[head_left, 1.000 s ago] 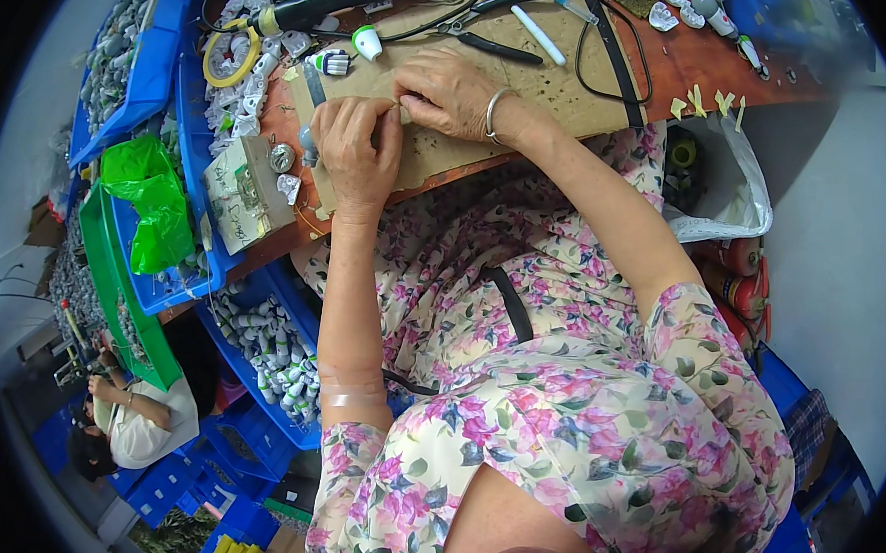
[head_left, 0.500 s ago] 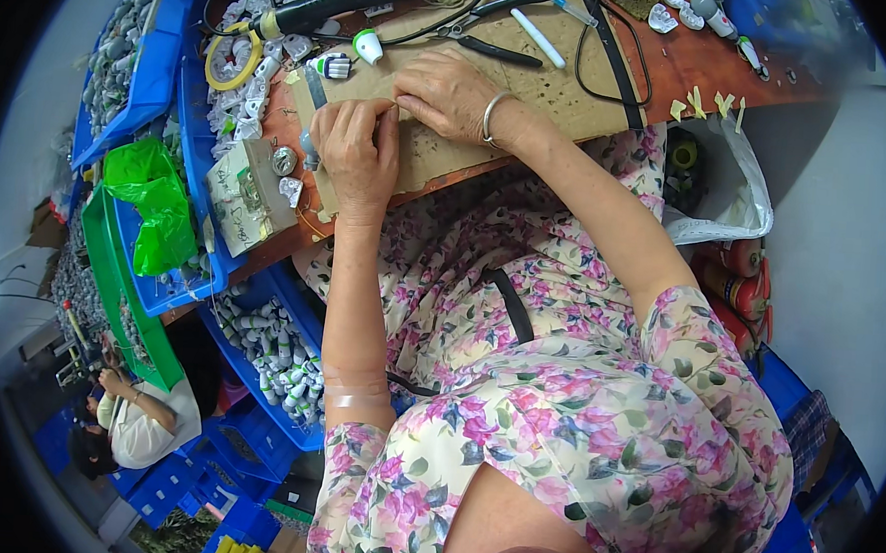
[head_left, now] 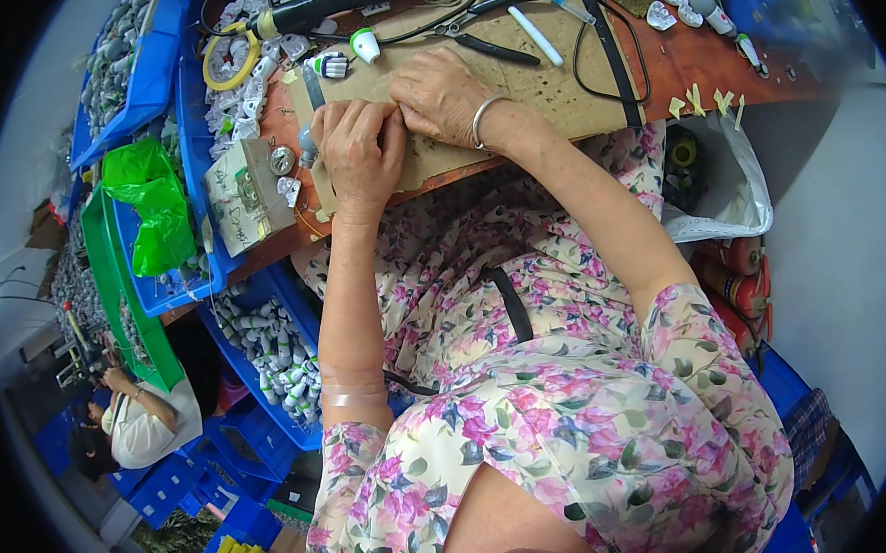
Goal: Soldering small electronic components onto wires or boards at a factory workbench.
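Brown cardboard (head_left: 558,97): laid on the reddish tabletop (head_left: 690,64), under the 2 hands.
Left hand (head_left: 357,162): over the cardboard's left part, fingers (head_left: 341,123) curled and pressed together, meeting the right hand at the thumb side.
Right hand (head_left: 437,96): silver bracelet (head_left: 478,128) at the wrist, fingers bent and close together.
Meeting point: hidden; from where I stand I can't tell what, if anything, they pinch.
Grey rounded piece (head_left: 306,147): just beside the left hand's outer side, partly covered.
Dark-handled pliers (head_left: 495,48): beyond the right hand, near a white stick (head_left: 536,35).
Green-and-white cone (head_left: 365,45): beyond the hands, near a striped piece (head_left: 330,65).
Yellow tape roll (head_left: 210,61): farther left, among white parts (head_left: 246,108).
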Motion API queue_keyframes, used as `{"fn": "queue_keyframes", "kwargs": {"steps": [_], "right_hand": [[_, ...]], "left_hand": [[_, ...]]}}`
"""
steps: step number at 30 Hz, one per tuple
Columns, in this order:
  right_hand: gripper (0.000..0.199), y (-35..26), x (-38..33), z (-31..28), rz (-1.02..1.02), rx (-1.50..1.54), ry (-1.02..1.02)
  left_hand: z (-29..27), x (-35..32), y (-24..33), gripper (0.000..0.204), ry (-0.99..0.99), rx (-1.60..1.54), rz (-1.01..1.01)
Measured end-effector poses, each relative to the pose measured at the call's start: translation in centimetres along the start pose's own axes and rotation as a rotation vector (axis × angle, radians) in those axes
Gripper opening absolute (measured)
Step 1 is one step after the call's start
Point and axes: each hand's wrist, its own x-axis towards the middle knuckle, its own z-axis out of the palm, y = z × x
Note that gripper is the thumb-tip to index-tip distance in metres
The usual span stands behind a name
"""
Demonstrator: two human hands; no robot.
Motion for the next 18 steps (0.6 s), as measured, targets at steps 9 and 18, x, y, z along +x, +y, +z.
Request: {"fn": "queue_keyframes", "kwargs": {"steps": [9, 18], "right_hand": [[0.010, -0.20, 0.11, -0.37, 0.098, 0.047, 0.082], [0.015, -0.55, 0.23, -0.49, -0.004, 0.039, -0.014]], "left_hand": [[0.05, -0.32, -0.25, 0.006, 0.028, -0.049, -0.030], [-0.10, -0.54, -0.50, 0.007, 0.003, -0.032, -0.034]]}}
